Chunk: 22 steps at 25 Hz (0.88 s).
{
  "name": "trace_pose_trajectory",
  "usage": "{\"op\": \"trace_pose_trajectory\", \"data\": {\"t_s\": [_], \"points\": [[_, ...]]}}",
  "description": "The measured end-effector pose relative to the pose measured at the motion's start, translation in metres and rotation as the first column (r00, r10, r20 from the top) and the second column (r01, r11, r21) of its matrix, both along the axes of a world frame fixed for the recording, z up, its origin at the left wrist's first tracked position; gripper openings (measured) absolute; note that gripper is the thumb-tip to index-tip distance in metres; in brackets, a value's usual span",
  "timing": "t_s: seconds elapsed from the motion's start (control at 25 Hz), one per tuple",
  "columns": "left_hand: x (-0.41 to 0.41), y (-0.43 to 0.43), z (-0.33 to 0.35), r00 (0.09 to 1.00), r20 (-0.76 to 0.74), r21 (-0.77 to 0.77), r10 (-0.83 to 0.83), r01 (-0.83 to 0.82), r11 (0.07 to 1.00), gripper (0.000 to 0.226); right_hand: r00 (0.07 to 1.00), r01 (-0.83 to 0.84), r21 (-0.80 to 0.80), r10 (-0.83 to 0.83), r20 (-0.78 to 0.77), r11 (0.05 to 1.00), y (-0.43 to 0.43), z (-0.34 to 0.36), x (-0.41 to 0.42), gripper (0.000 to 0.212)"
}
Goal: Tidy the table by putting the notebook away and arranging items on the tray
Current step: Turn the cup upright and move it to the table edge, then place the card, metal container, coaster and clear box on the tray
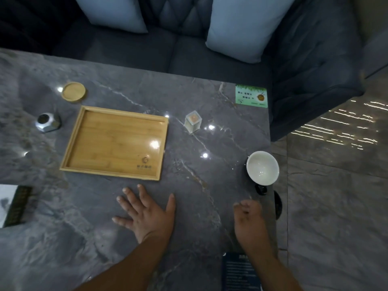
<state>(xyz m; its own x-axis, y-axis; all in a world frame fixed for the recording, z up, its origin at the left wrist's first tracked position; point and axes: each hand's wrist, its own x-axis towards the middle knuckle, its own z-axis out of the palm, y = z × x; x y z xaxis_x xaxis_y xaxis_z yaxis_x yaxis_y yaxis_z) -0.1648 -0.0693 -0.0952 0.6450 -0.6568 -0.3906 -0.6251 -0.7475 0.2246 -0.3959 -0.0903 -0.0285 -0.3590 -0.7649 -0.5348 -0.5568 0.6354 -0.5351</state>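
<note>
Left hand (144, 215) flat on marble table (199, 127), fingers spread, holding nothing, likely bracing. Right hand (249, 219) loosely curled, empty, near white bowl (262, 168) at right edge, probably next pick. Bamboo tray (113, 141) empty, centre-left. Coaster (74, 91), metal piece (48, 122), toothpick holder (193, 122) all sit around it. Notebook (12, 204) lies at near-left edge.

A single head-worn camera is looking steeply down at a grey marble table (189, 206) from close above its near edge — a wide-angle view. It is facing forward toward a dark sofa (168, 49) beyond the far edge, taking in the tiled floor (336, 196) on the right. No second view is sharing the scene.
</note>
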Motion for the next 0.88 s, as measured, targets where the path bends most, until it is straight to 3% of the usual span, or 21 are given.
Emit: {"op": "trace_pose_trajectory", "data": {"t_s": [0.12, 0.24, 0.36, 0.44, 0.6, 0.88], "points": [[0.028, 0.024, 0.005, 0.978, -0.005, -0.034, -0.207, 0.207, 0.978, 0.106, 0.936, -0.347, -0.017, 0.345, -0.076, 0.938, 0.002, 0.007, 0.036, 0.048], [0.075, 0.049, 0.014, 0.883, 0.025, -0.11, -0.468, 0.468, 0.877, 0.091, 0.771, -0.632, -0.067, 0.619, -0.147, 0.772, -0.005, 0.01, 0.073, 0.071], [0.13, 0.059, 0.021, 0.721, 0.062, -0.189, -0.69, 0.687, 0.702, 0.071, 0.634, -0.763, -0.062, 0.728, -0.262, 0.643, -0.014, 0.011, 0.114, 0.083], [0.162, 0.057, 0.025, 0.647, 0.11, -0.164, -0.754, 0.76, 0.628, 0.058, 0.572, -0.807, -0.051, 0.757, -0.315, 0.588, -0.018, 0.013, 0.142, 0.087], [0.211, 0.052, 0.037, 0.7, 0.065, -0.122, -0.711, 0.713, 0.691, 0.045, 0.497, -0.857, -0.034, 0.809, -0.313, 0.514, -0.024, 0.019, 0.198, 0.089], [0.297, 0.051, 0.053, 0.823, 0.169, -0.085, -0.543, 0.561, 0.823, 0.063, 0.464, -0.872, -0.015, 0.818, -0.34, 0.489, -0.041, 0.034, 0.273, 0.087]]}}
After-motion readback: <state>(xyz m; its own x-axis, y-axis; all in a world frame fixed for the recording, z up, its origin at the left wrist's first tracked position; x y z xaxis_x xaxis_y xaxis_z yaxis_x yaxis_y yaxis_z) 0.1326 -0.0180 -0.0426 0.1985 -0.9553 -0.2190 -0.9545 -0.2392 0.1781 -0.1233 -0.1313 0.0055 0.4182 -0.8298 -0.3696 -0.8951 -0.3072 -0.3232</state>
